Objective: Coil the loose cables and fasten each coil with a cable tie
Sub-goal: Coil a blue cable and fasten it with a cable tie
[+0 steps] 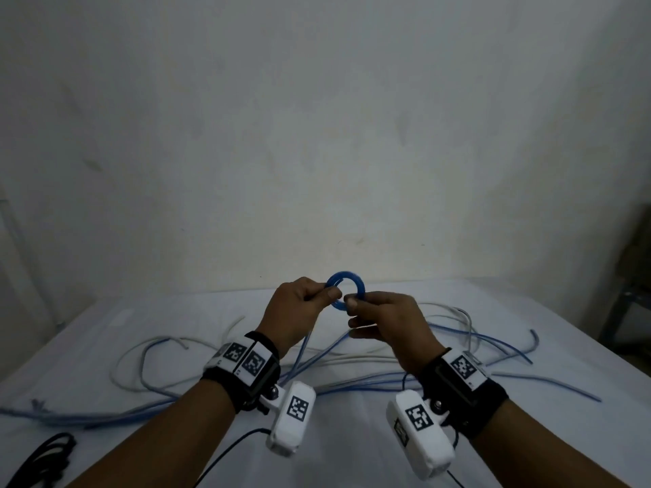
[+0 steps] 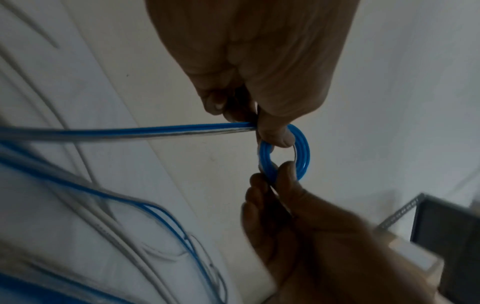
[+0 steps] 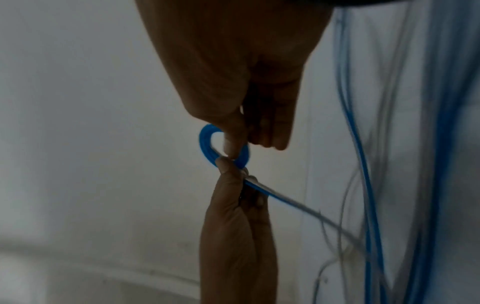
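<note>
A small tight coil of blue cable [image 1: 354, 276] is held up above the table between both hands. My left hand [image 1: 327, 293] pinches its left side with thumb and forefinger. My right hand [image 1: 353, 301] pinches its lower right side. In the left wrist view the left thumb [image 2: 278, 137] presses on the blue coil [image 2: 304, 153], and the cable's tail [image 2: 130, 131] runs off to the left. The right wrist view shows the right thumb [image 3: 232, 147] on the coil [image 3: 204, 142], with the tail [image 3: 285, 202] trailing down towards the table.
Loose blue cables [image 1: 387, 382] and white cables [image 1: 141, 361] lie tangled across the white-covered table [image 1: 345, 456] beneath my hands. A black cable bundle [image 1: 45, 456] sits at the near left corner. A dark shelf [image 1: 630, 294] stands at the right, and a pale wall rises behind the table.
</note>
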